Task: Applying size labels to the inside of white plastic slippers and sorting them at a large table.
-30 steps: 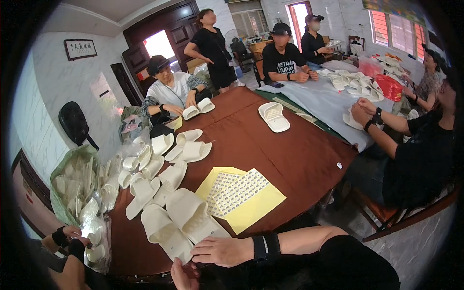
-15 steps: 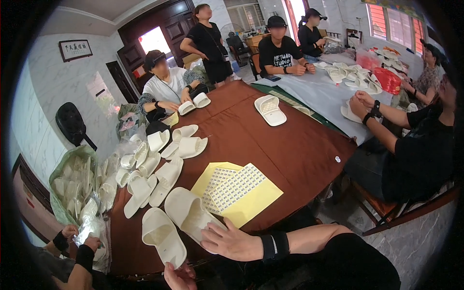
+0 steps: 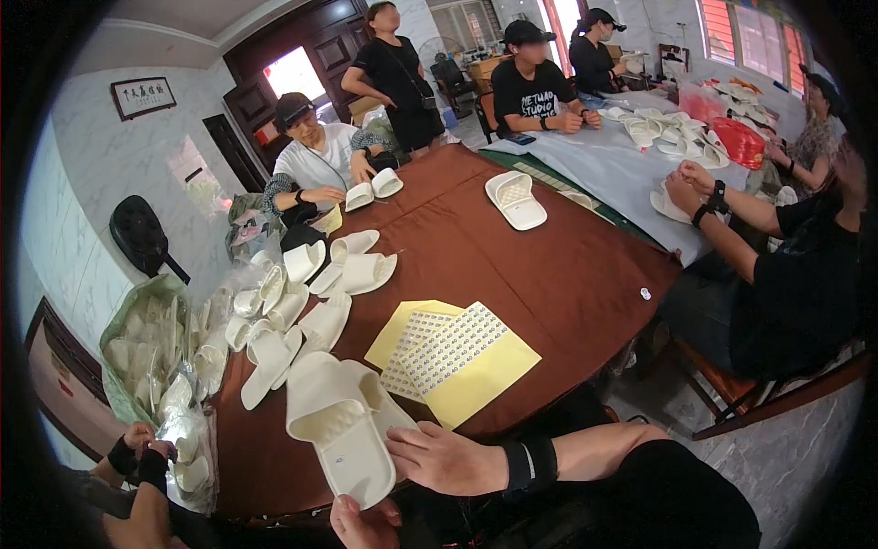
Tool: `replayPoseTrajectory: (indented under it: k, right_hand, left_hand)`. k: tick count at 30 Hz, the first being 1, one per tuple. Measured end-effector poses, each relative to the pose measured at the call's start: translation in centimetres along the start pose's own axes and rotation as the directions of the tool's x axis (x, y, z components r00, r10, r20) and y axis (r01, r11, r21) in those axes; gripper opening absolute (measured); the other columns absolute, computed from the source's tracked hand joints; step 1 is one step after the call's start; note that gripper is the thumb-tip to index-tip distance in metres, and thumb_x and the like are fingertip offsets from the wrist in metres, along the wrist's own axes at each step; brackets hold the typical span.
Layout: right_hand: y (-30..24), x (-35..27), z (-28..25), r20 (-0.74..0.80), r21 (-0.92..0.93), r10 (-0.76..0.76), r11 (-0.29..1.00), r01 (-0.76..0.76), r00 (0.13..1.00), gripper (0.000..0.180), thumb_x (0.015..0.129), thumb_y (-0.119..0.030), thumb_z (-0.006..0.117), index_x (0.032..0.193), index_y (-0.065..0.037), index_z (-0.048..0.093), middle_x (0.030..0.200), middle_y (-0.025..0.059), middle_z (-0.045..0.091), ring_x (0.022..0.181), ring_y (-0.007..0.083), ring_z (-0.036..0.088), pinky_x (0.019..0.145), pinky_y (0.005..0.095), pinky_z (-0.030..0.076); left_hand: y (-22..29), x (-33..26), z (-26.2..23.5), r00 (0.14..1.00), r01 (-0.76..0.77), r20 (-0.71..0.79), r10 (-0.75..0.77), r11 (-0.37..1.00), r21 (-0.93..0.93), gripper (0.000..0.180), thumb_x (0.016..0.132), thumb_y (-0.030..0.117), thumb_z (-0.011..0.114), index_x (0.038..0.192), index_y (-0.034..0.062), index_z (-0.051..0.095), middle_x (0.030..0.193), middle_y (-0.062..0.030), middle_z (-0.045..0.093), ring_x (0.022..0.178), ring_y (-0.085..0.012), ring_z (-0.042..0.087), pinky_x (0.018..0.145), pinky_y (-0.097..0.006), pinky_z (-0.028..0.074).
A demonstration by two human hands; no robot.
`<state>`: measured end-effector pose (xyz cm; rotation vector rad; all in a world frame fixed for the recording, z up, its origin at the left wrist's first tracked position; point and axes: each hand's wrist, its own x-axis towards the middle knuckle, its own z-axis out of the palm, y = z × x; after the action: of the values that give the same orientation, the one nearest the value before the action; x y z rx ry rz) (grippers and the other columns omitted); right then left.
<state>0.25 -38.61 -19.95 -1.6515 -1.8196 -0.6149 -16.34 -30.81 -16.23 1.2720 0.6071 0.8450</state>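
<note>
Left grip (image 3: 368, 524) is clamped on the heel end of the front slipper (image 3: 341, 428), thumb over the edge, the other fingers mostly hidden. In the head view, this slipper lies left of the label sheet (image 3: 471, 355) and nearer the wearer, overlapping a rear slipper (image 3: 386, 399) that lies between it and the sheet. Right grip (image 3: 448, 460) is just below the label sheet, its fingers curled at the side edge of the front slipper and over the heel of the rear one; whether they are clamped on either, I cannot tell.

The left hold takes in only the heel, so a slack pinch could let the slipper twist and drop. Because the two overlap, pulling one could drag the other along and shove it into the label sheet. That sheet lies loose on a second sheet (image 3: 425, 318), so the right wrist, passing close below, could sweep both across the desk (image 3: 558, 293). The small dark mark (image 3: 339, 459) on the insole might get rubbed if a thumb slid over it. Beyond the rear slipper, left of the label sheet, other slippers (image 3: 270, 352) crowd together; a careless push that way could mix up pairs.
</note>
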Motion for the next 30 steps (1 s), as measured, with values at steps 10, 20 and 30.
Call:
replayPoseTrajectory:
  k: [10,20,30]
  right_hand:
    - [1.0,-0.8,0.2,-0.126,0.526,0.201,0.844,-0.106,0.972,0.054,0.084,-0.008,0.062,0.134,-0.005,0.041,0.107,0.0149,0.054,0.096,0.0335,0.058,0.087,0.0437,0.047]
    - [2.2,-0.5,-0.2,-0.213,0.389,0.074,0.921,0.015,0.974,0.045,0.086,-0.007,0.058,0.130,-0.014,0.050,0.107,0.0139,0.054,0.099,0.0331,0.058,0.084,0.0404,0.050]
    - [3.2,0.9,-5.8,-0.405,0.516,0.145,0.852,0.094,0.903,0.056,0.074,0.003,0.074,0.126,-0.011,0.056,0.112,0.0164,0.060,0.099,0.0319,0.063,0.083,0.0363,0.054]
  left_hand:
    - [-0.6,-0.3,0.4,0.986,0.141,0.084,-0.146,0.988,0.068,0.038,0.104,0.034,0.044,0.099,0.0000,0.059,0.066,-0.0078,0.059,0.051,-0.0141,0.052,0.047,-0.026,0.040]
    - [-1.0,-1.1,0.8,0.955,0.026,0.282,-0.090,0.975,0.222,0.046,0.104,0.041,0.040,0.100,-0.0016,0.056,0.073,-0.0102,0.061,0.058,-0.0148,0.054,0.055,-0.026,0.043]
    - [-0.6,-0.9,-0.6,0.946,-0.228,0.286,0.154,0.941,0.249,0.043,0.105,0.041,0.038,0.096,0.0018,0.054,0.078,-0.0101,0.062,0.063,-0.0144,0.055,0.060,-0.026,0.045]
